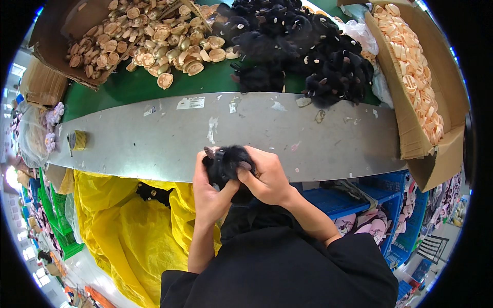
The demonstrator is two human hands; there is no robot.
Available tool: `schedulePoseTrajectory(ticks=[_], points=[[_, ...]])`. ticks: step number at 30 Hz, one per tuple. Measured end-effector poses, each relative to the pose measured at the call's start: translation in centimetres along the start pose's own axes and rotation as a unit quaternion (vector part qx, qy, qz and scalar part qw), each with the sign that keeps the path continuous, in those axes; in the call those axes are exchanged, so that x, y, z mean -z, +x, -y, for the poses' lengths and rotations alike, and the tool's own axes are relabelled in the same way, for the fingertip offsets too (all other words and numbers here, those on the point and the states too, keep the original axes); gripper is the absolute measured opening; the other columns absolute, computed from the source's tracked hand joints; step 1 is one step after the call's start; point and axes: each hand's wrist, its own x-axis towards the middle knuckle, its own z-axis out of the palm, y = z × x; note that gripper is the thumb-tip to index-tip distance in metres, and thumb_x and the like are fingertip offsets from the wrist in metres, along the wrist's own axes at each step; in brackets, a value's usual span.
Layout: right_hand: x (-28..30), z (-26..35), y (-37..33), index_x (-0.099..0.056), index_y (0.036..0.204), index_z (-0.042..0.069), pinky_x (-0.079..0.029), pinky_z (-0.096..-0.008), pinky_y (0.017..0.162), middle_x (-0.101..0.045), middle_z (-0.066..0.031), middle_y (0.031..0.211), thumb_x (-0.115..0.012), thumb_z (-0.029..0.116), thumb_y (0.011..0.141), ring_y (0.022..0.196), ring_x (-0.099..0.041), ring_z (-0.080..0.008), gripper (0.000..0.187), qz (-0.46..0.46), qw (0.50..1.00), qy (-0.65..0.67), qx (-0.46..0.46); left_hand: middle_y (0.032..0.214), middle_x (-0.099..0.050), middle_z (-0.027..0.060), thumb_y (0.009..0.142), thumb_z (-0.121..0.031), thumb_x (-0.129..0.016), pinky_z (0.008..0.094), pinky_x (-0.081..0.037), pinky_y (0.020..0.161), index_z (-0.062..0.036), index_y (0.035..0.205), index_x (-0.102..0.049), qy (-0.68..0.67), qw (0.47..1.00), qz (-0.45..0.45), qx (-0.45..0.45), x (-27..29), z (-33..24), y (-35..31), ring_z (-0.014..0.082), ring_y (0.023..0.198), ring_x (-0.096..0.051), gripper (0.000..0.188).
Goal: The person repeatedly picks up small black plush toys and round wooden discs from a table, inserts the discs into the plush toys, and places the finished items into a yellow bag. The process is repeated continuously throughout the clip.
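Left hand: the left hand point(209, 197) grips the near-left side of the toy, thumb pressed toward its middle.
Right hand: the right hand point(269, 177) grasps the toy from the right, fingers curled over it, thumb bent against its near side.
Plush toy: the small black plush toy point(225, 163) sits between both hands, one brownish ear up beside the left fingers, the other by the right thumb; it shows over the near edge of the metal counter point(339, 136), and whether it touches the metal cannot be told.
Counter labels: a white rectangular label point(190, 103) with fine dark print too small to read; a small sticker point(149, 111) to its left; a pale printed scrap point(233, 106) to its right; a torn white paper patch point(212, 129) nearer the hands.
Tape roll: a yellowish roll point(79, 140) at the counter's left end.
Green surface: beyond the metal, the green surface point(115, 97) carries a heap of black plush pieces point(272, 38) and, left of it, gold and peach rounded parts point(164, 38).
Right carton: an open cardboard box point(452, 97) full of peach plastic pieces point(411, 66).
Below: a yellow bag point(133, 231) on the left, a blue rack point(339, 205) on the right.
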Motion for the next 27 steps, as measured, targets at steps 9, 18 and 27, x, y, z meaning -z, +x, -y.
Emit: schedulePoseTrajectory(ticks=[9,18,27], points=[[-0.9,0.4,-0.8,-0.054,0.085,0.000,-0.043,-0.0398,0.057,-0.050,-0.0185,0.073,-0.070,0.011,0.090,0.064,-0.051,-0.0395,0.021,0.050,0.995,-0.062,0.061,0.082,-0.061,0.0009,0.083,0.003,-0.063,0.0231,-0.047,0.071,-0.0008,0.100,-0.059,0.138,0.975,-0.165,-0.050,0.0,2.9,0.9,0.0079,0.076,-0.055,0.017],[0.1,0.2,-0.4,-0.065,0.095,-0.004,-0.045,-0.0314,0.060,-0.060,-0.0146,0.076,-0.065,0.012,0.093,0.062,-0.055,-0.0246,0.015,-0.057,0.997,-0.052,-0.027,0.112,-0.063,0.0128,0.079,0.002,-0.065,0.0338,-0.047,0.094,0.0007,0.122,-0.056,0.135,0.973,-0.125,-0.142,2.0,2.0,-0.3,0.0201,0.106,-0.061,0.044],[-0.3,0.7,0.0,-0.065,0.098,0.000,-0.052,-0.0381,0.061,-0.065,-0.0160,0.083,-0.068,0.009,0.088,0.068,-0.065,-0.0362,0.014,-0.045,0.997,-0.045,0.047,0.136,-0.054,0.0216,0.088,-0.051,-0.062,0.0386,-0.038,0.109,0.0102,0.134,-0.052,0.042,0.995,0.008,-0.091,0.1,0.9,-3.3,0.0302,0.127,-0.052,0.077]])
